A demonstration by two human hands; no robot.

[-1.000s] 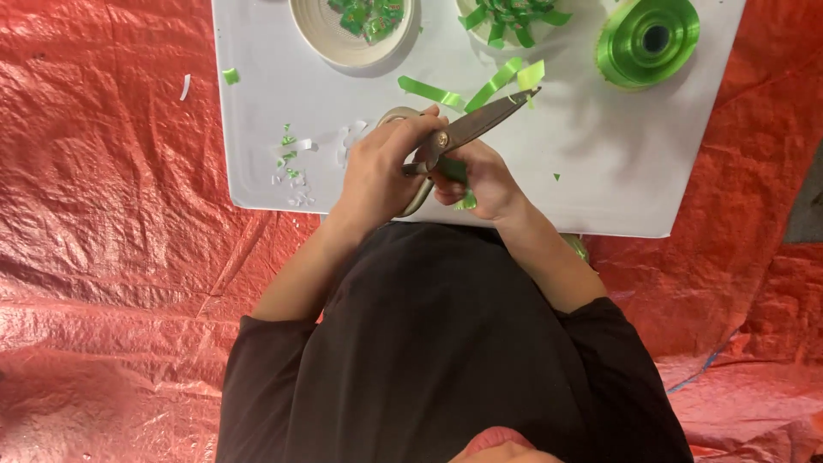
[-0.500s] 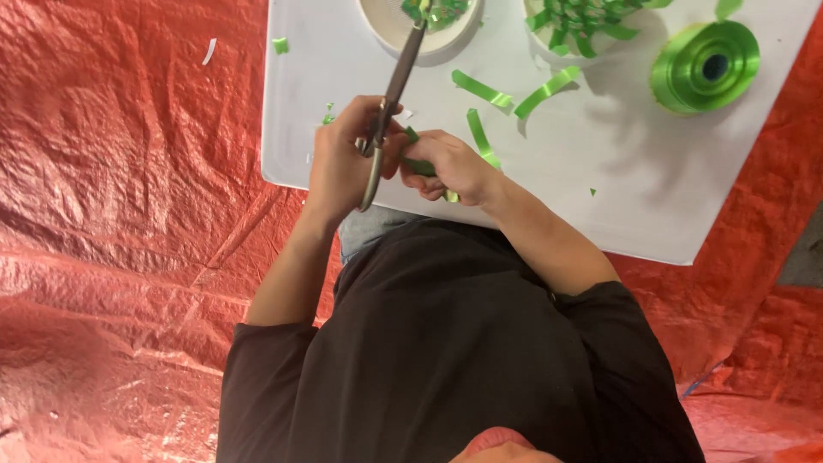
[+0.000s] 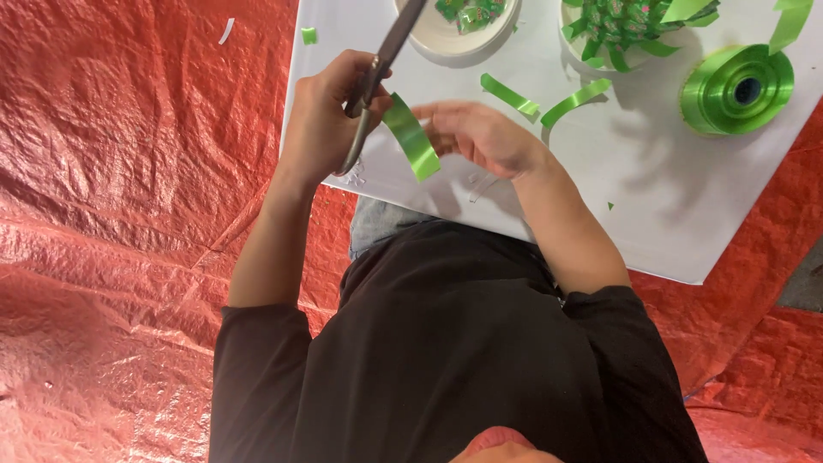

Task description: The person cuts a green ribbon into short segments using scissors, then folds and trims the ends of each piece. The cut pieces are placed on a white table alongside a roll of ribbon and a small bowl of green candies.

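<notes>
- We see a short green ribbon strip [image 3: 412, 137] hanging between the two hands, its long axis slanted: the upper end sits by the left hand's thumb, the lower end points down and toward our body.
- The scissors [image 3: 381, 64] lie in the left hand [image 3: 321, 120]; their long axis runs from the palm up and away from us, the closed-looking blades pointing toward the white bowl [image 3: 454, 39] beyond the hand.
- The left hand is curled tight around the scissor handles, and the top of the strip seems pinched at the same grip; we cannot tell which finger presses it.
- The right hand [image 3: 480, 133] is loosely open, fingers stretched toward the strip, fingertips just beside it; we cannot tell whether they touch.
- Beyond the right hand, two cut green pieces [image 3: 549, 99] lie on the white board [image 3: 651, 197].
- Further out from the right hand sits a green ribbon roll [image 3: 737, 90], and next to it a bowl of ribbon curls [image 3: 626, 26].
- Under everything spreads a red sheet [image 3: 129, 214].
</notes>
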